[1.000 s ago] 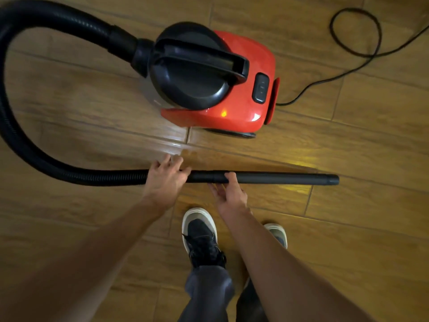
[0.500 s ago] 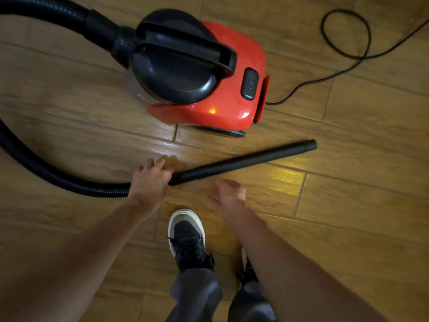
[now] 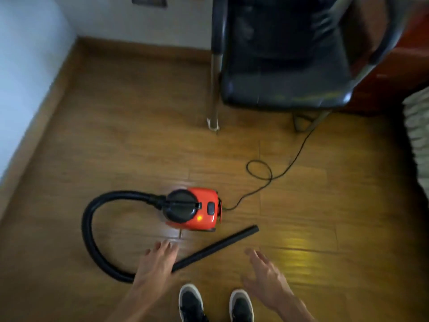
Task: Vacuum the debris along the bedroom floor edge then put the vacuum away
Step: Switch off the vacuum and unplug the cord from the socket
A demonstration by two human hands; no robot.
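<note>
The red and black vacuum (image 3: 205, 216) sits on the wooden floor with an orange light lit on its side. Its black hose (image 3: 87, 231) loops out to the left and back towards me. The straight black tube (image 3: 218, 247) lies slanted on the floor in front of the vacuum. My left hand (image 3: 157, 261) hovers over the joint of hose and tube with fingers spread and straight; the joint is hidden under it. My right hand (image 3: 264, 273) hangs with fingers spread to the right of the tube, touching nothing. The frame is blurred.
The power cord (image 3: 260, 173) curls on the floor behind the vacuum and runs under a black chair (image 3: 285, 84) against the far wall. A white wall with skirting (image 3: 34, 126) runs along the left. Striped bedding (image 3: 417, 135) shows at the right edge. My shoes (image 3: 191, 303) are at the bottom.
The view has risen far above the floor, taking in the room. My left hand's fingers have come off the tube joint and straightened. The tube lies on the floor.
</note>
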